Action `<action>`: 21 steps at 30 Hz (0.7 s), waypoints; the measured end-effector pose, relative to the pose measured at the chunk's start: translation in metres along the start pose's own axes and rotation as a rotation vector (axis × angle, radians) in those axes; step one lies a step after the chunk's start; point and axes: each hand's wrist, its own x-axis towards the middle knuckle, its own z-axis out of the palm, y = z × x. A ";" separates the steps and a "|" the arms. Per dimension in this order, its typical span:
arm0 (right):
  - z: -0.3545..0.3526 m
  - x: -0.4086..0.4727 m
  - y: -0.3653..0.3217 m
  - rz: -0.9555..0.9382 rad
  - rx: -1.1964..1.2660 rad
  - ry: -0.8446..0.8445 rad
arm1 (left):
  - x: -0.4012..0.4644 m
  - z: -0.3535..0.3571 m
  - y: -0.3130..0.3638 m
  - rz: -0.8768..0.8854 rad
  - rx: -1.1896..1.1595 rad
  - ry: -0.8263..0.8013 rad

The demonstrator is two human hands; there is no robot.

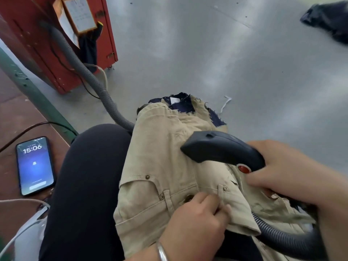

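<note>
The left hand (pixel 195 221) pinches a fold of the beige trousers (pixel 160 157) by the waistband button, with the cloth spread over the person's lap. Right of that pinch the dark handheld nozzle (pixel 222 147) rests mouth-down on the fabric. The right hand (pixel 282 166) is wrapped round its handle, thumb beside the red button. The step looks like clearing loose threads — next the nozzle likely needs sweeping along the seams while the pinch holds tension.

Left of the trousers a lit phone (pixel 34 165) lies on a reddish bench (pixel 15 119). Beyond them a ribbed hose (pixel 90 76) runs to a red cabinet (pixel 37 44) over the grey floor (pixel 226 53) — a dark bundle (pixel 327 19) lies far right.
</note>
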 end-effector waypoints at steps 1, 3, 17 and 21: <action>-0.002 0.006 -0.003 0.001 0.036 -0.011 | 0.000 0.000 0.000 -0.008 -0.006 0.004; -0.005 0.019 -0.011 0.012 0.111 -0.030 | 0.000 -0.001 0.000 -0.022 -0.022 0.019; -0.017 0.034 -0.025 0.004 0.084 0.262 | -0.002 -0.007 -0.001 -0.054 -0.095 -0.083; -0.020 -0.026 -0.011 -0.016 0.026 0.266 | 0.000 -0.008 -0.001 -0.043 -0.104 -0.067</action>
